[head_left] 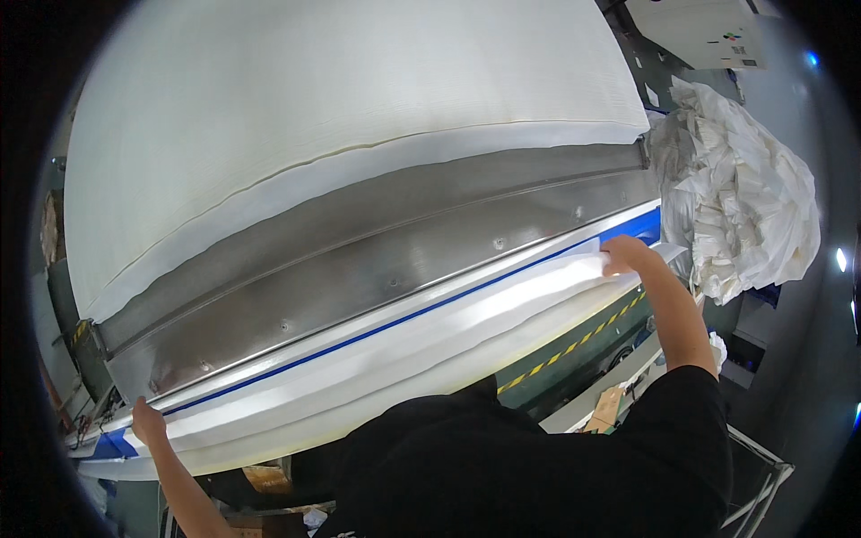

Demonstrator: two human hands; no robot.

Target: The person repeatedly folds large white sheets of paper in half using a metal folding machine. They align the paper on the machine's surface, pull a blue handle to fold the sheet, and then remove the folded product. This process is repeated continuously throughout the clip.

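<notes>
A long white sheet [386, 359], thin and slightly wavy along its near edge, is stretched between my two hands along the near side of a metal plate. My left hand [150, 425] grips its far-left end, the fingers closed at the edge. At the right end my right hand [628, 256] pinches the other corner, and a bit of the sheet sticks out past the wrist. Beyond the sheet runs a blue strip [377, 330], which widens into blue patches near both hands. My fingertips are partly hidden.
Behind the strip lies a grey metal plate [395, 255], with a large white layered sheet [359, 81] beyond it. A big crumpled white heap in clear plastic [749, 193] stands at the right. Yellow-black floor tape [574, 345] and a cardboard piece [607, 408] show at lower right.
</notes>
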